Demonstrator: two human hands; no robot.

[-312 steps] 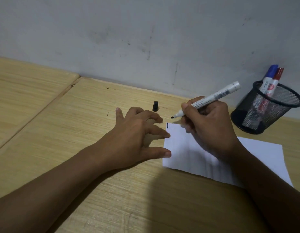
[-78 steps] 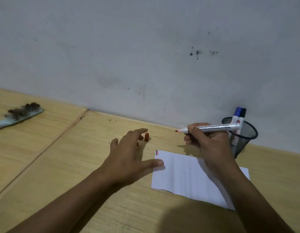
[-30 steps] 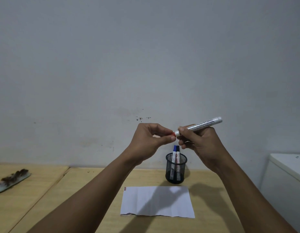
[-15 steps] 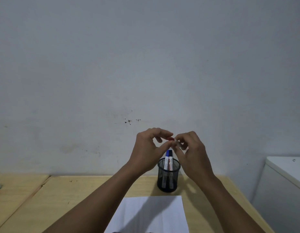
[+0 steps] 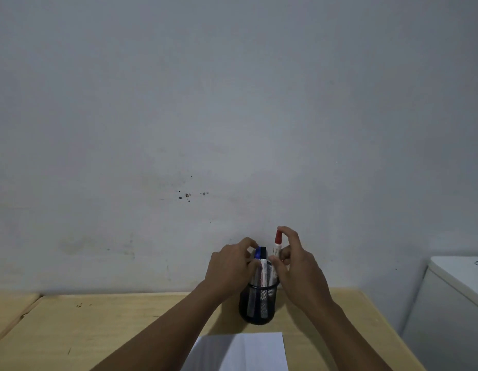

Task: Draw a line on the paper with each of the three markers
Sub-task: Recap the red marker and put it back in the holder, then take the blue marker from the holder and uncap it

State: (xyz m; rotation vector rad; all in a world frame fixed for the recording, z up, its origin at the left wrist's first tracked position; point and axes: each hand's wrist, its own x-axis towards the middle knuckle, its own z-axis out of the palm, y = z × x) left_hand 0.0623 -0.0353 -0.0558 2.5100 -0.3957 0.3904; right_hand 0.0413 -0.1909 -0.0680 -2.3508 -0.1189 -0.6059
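The right hand (image 5: 296, 266) pinches the capped red marker (image 5: 277, 245), held upright with its red cap pointing up, lower end at the rim of the black mesh pen cup (image 5: 257, 303). The left hand (image 5: 229, 266) grips the blue-capped marker (image 5: 257, 263), standing upright in the cup beside a black-capped marker (image 5: 263, 266). The white paper sheet (image 5: 240, 352) lies on the wooden table (image 5: 98, 330), just in front of the cup.
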